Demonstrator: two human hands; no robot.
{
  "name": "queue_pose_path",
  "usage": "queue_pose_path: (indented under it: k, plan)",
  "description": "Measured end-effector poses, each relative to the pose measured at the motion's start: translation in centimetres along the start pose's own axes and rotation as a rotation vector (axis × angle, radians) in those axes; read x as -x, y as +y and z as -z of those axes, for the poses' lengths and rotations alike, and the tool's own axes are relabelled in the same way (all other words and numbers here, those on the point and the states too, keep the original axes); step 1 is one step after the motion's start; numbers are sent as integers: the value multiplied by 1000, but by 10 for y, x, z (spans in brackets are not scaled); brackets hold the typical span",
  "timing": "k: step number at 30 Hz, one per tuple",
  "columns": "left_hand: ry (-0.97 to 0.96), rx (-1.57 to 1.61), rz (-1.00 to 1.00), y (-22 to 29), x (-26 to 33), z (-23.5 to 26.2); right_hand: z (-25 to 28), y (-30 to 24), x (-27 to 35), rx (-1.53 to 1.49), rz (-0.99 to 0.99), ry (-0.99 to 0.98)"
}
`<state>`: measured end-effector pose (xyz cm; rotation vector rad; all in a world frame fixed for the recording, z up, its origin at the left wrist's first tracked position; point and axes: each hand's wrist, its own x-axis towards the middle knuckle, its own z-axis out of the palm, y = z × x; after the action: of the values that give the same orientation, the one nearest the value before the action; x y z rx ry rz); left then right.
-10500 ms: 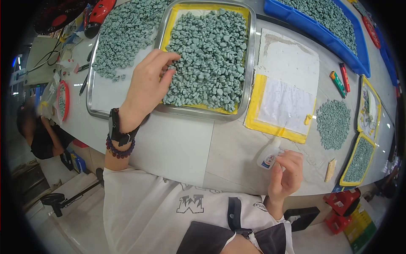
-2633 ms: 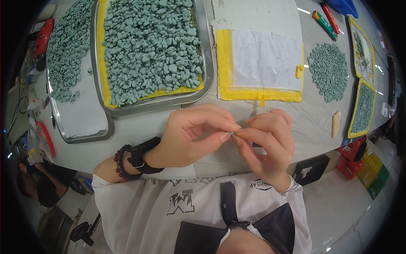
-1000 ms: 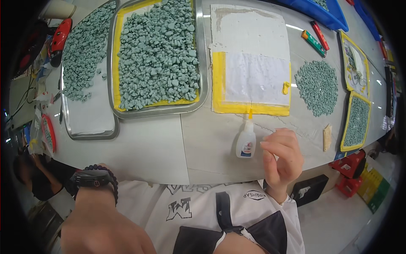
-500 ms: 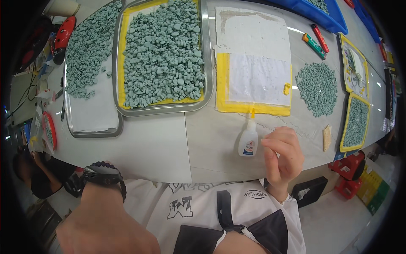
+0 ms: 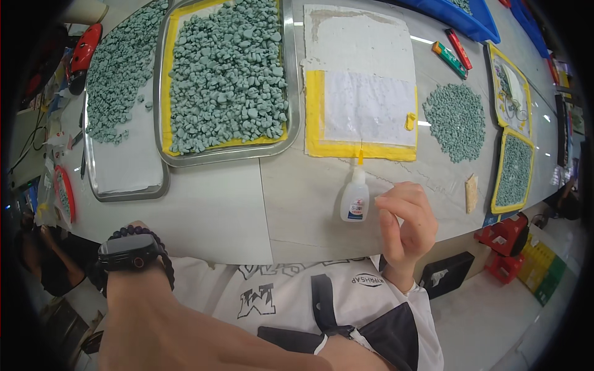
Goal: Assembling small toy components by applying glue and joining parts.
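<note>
My right hand (image 5: pixel 405 217) rests at the near table edge with its fingers curled together and nothing visible in them. Its index finger is right beside a small white glue bottle (image 5: pixel 356 196) with a yellow nozzle, standing upright. Just beyond the bottle lies a yellow-bordered white sheet (image 5: pixel 365 114). My left forearm is raised close to the camera, showing a black watch (image 5: pixel 131 253) and a bead bracelet. Only a sliver of my left hand (image 5: pixel 132 226) shows past the wrist.
A metal tray (image 5: pixel 296 93) holds a yellow mat heaped with grey-green stones. A second tray (image 5: pixel 127 179) at the left has more stones. A loose stone pile (image 5: pixel 456 120), two small yellow-framed stone panels (image 5: pixel 515 173), markers (image 5: pixel 450 59) and a blue bin (image 5: pixel 458 15) lie at the right.
Earlier both hands worked together in front of my chest. Since then the glue bottle stands on the table, my right hand stays beside it, and my left forearm has risen toward the camera.
</note>
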<state>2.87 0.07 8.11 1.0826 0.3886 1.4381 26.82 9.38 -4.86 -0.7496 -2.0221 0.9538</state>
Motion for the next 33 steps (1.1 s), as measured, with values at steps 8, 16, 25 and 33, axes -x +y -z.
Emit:
queue_pose_path:
  k: [8, 16, 25, 33]
  plan:
    - [-100, -301, -99, 15, 5, 5, 4, 0, -3, 43, 3, 1]
    - [619, -867, -744, -11, 29, 17, 9, 4, -1, 19, -34, -4]
    - [362, -1969, 413, -14, -24, 244, 7, 4, 3, 54, -30, -9]
    - [357, -1880, 529, -18, -29, 271, 5, 6, 1, 80, -55, -9]
